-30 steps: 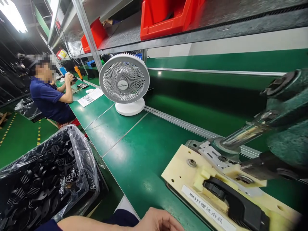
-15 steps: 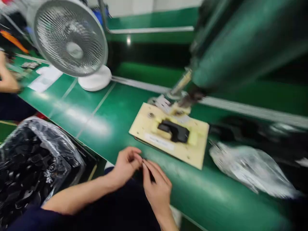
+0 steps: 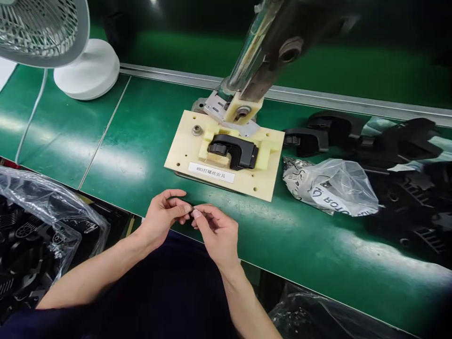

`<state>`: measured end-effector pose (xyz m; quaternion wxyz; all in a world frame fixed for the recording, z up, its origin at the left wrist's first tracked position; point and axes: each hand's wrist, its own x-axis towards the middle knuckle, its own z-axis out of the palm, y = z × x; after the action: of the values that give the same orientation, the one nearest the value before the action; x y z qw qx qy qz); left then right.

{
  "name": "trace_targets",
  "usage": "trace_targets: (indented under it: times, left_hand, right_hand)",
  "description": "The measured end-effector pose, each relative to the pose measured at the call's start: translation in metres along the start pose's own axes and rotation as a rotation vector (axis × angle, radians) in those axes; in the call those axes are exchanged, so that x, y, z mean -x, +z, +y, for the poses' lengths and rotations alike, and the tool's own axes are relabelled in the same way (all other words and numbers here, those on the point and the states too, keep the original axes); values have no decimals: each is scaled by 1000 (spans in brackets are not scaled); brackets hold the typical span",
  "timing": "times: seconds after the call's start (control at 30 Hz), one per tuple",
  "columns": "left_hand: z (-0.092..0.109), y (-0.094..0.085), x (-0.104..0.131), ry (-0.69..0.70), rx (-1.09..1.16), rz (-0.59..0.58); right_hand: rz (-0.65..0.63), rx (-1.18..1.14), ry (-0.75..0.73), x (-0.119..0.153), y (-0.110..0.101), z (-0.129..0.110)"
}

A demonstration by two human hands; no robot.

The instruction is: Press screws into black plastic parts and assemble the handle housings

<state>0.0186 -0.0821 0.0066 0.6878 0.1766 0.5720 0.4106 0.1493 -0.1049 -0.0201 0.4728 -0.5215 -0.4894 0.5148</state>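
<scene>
My left hand (image 3: 168, 213) and my right hand (image 3: 216, 230) meet over the front edge of the green bench, fingertips pinched together. Between them is a tiny dark piece (image 3: 191, 209), too small to name; both thumbs and forefingers press on it. Just beyond my hands lies a cream fixture plate (image 3: 176, 150) with a printed white label (image 3: 211, 172). A curved black plastic part (image 3: 236, 147) is seated in the plate's raised yellow holder. Above the plate's back edge stands a metal press arm (image 3: 247, 70) with a cream block at its lower end.
A white fan (image 3: 86, 70) stands at the back left. To the right lie a clear plastic bag of small metal pieces (image 3: 328, 186) and several black plastic parts (image 3: 406, 141). A plastic-lined bin of black parts (image 3: 31, 235) sits lower left; another lined container (image 3: 318, 315) is lower right.
My view has swung right and steadied, so the fan, fixture plate and bin sit further left. My hands stay pinched together at the bench edge. The co-worker's arm has left the view.
</scene>
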Motion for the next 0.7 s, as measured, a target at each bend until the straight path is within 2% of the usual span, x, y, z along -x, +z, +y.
trace_targets:
  times: [0.07, 0.2, 0.3, 0.47, 0.6, 0.7]
  left_hand:
    - [-2, -2, 1, 64, -59, 11]
    - [-9, -6, 6, 294, -267, 32]
    - [-14, -9, 9, 433, -426, -10]
    - [-21, -10, 10, 564, -585, -77]
    - [-20, -10, 9, 747, -647, -79]
    - [-2, -4, 3, 943, -623, -33]
  right_hand:
    - [-4, 50, -14, 0, 1, 0]
    - [-10, 210, -130, 0, 4, 0]
    - [-9, 239, -160, 0, 4, -3]
    - [50, 261, -160, 4, 0, -4]
    - [71, 386, -357, 3, -7, -9]
    - [263, 505, -575, -15, -19, -25]
